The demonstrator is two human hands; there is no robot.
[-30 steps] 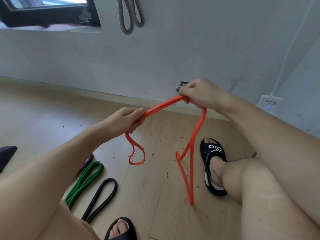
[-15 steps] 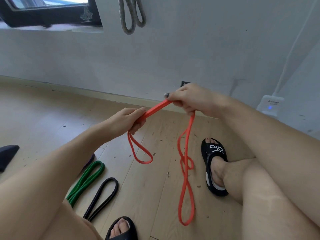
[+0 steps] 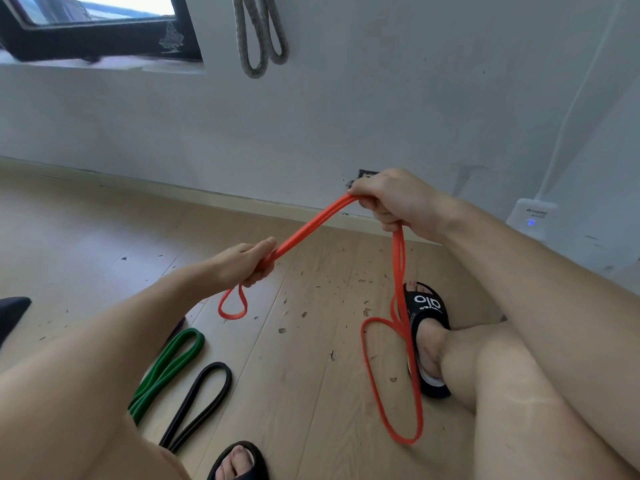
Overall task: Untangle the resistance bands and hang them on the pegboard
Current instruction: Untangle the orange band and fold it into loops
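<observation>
Green band [image 3: 166, 372] and black band [image 3: 197, 407] lie loose on the floor [image 3: 311, 358]. The left hand [image 3: 247, 263] and right hand [image 3: 391, 202] each grip the orange band [image 3: 311, 221], stretched between them, its long loop dangling twisted. Untangling seems underway; next, shake out that twist.

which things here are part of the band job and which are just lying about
Part of the job:
orange band, gripped by left hand and right hand
green band on the floor
black band on the floor
grey band hanging on the wall

Just lying about:
white plug-in box
window frame
black sandals
</observation>
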